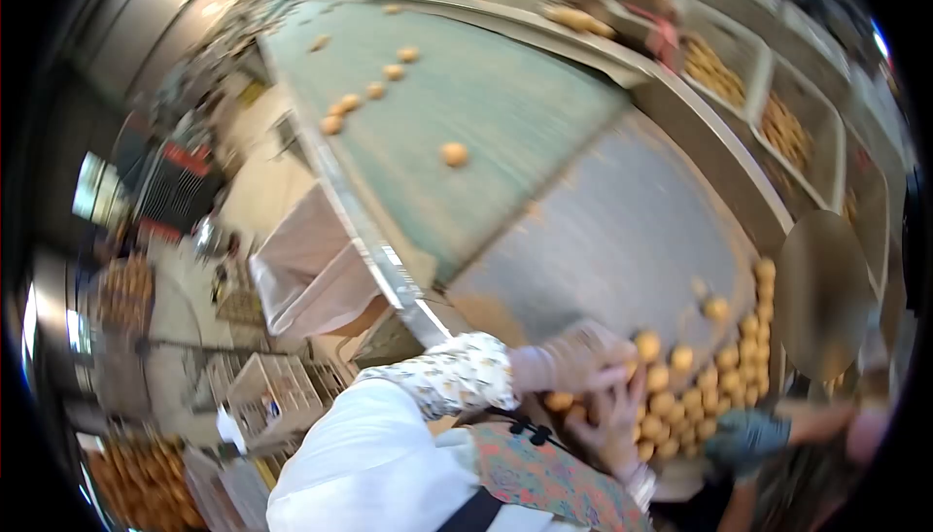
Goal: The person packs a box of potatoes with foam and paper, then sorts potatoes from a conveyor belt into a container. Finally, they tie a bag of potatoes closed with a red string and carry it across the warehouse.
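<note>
Left hand and right hand meet beside the grey plate.
Round produce looks firm, light, bruisable; cup its sides. Whether fingers grip any, I cannot tell.

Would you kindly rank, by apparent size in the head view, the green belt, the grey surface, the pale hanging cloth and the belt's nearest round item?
Green belt
Grey surface
Pale hanging cloth
Nearest round item
</note>
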Demonstrator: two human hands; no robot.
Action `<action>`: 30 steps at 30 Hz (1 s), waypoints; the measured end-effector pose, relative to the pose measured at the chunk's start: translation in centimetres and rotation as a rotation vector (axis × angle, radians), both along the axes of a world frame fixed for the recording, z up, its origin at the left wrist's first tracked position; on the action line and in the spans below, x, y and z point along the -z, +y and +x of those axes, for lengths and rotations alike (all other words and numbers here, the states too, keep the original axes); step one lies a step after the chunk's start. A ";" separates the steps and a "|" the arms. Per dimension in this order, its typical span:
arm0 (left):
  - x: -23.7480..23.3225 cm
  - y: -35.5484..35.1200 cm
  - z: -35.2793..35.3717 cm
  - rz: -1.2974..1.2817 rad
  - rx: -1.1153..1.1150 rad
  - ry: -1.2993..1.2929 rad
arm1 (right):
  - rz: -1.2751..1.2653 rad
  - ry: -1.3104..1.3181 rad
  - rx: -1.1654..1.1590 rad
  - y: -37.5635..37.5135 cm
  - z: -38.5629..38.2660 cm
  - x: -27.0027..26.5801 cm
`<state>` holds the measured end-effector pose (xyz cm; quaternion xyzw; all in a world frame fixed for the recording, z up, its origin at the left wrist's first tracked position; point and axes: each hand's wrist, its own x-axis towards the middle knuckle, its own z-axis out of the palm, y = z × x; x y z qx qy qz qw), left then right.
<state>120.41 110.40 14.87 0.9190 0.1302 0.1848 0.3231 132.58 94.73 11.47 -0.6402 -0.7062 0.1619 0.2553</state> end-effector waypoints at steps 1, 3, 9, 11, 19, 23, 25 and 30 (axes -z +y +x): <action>0.7 -0.2 0.0 -0.016 0.014 0.118 | -0.106 0.033 -0.045 -1.9 -0.5 1.1; 0.9 -1.0 -0.3 -0.040 -0.060 0.018 | -0.093 -0.051 -0.060 -2.9 0.7 1.0; 0.3 -0.9 -0.5 -0.092 0.031 0.362 | -0.123 -0.051 0.294 -7.1 1.0 3.2; 0.6 -1.1 -0.9 -0.061 0.141 0.331 | -0.182 -0.010 0.195 -6.5 1.1 3.6; -0.5 -1.0 -1.3 -0.033 0.190 0.354 | -0.172 0.081 0.378 -6.8 2.7 0.3; -3.4 -0.5 -0.8 -0.065 -0.105 0.017 | -0.118 0.142 0.423 -8.2 4.7 1.6; -5.0 -0.4 -0.2 -0.242 -0.136 -0.026 | -0.156 0.307 0.571 -7.9 5.7 0.2; -5.8 -2.9 1.2 -1.158 0.237 0.378 | -0.138 1.182 0.389 -5.4 1.2 -2.4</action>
